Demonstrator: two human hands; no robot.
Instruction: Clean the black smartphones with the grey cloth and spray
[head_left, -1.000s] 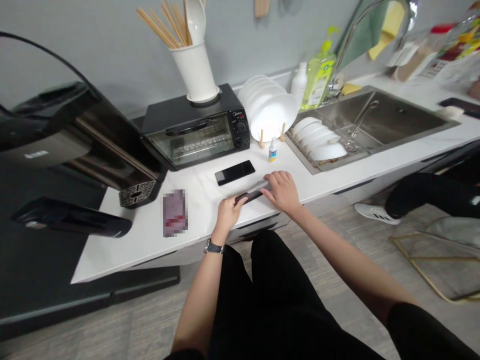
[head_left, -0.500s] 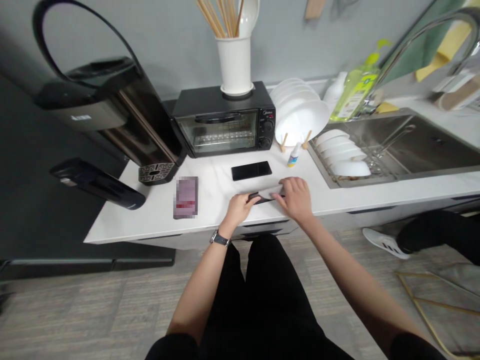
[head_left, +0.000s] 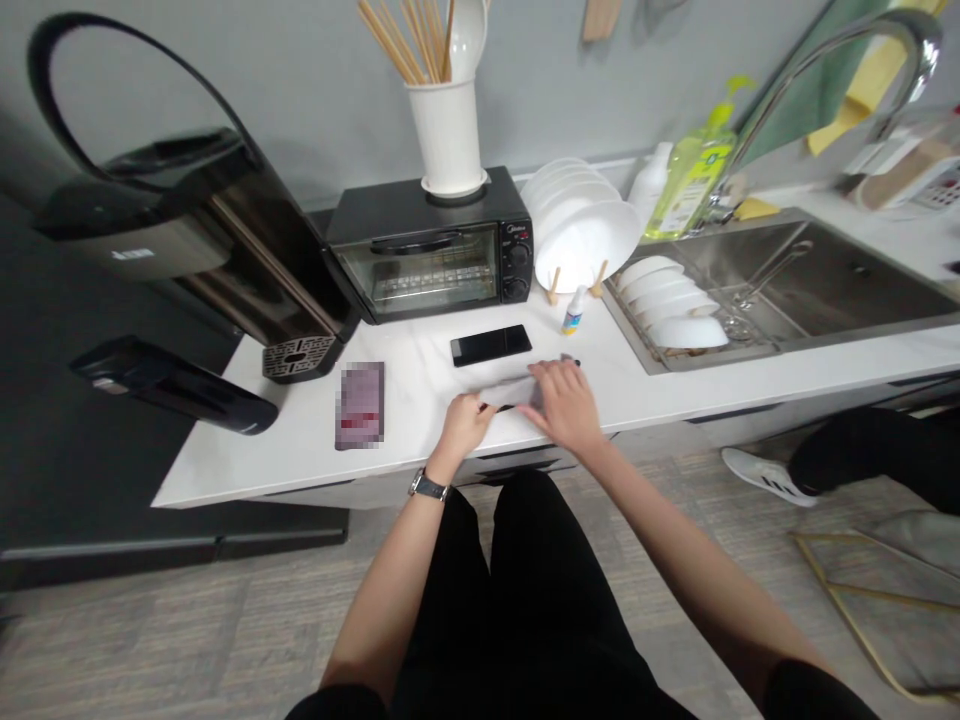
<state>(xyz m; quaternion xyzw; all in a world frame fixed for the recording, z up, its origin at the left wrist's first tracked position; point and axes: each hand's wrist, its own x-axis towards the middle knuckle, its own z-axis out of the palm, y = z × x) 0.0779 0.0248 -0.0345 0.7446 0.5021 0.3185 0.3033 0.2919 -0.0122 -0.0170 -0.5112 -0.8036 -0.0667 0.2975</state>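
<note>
Both grips hold one dark device: left hand (head_left: 466, 424) pinches its end, right hand (head_left: 564, 402) presses a pale cloth (head_left: 510, 387) on it. It lies on the bench (head_left: 420, 400).

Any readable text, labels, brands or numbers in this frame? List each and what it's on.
Nothing can be quoted with confidence.
Toaster oven: small logo above the knobs, too small to read.
Black appliance: pale mark on the lid, blurred.
Green soap bottle: label unreadable.
Small dropper bottle: label too small.
Flat packet: blurred out.
</note>
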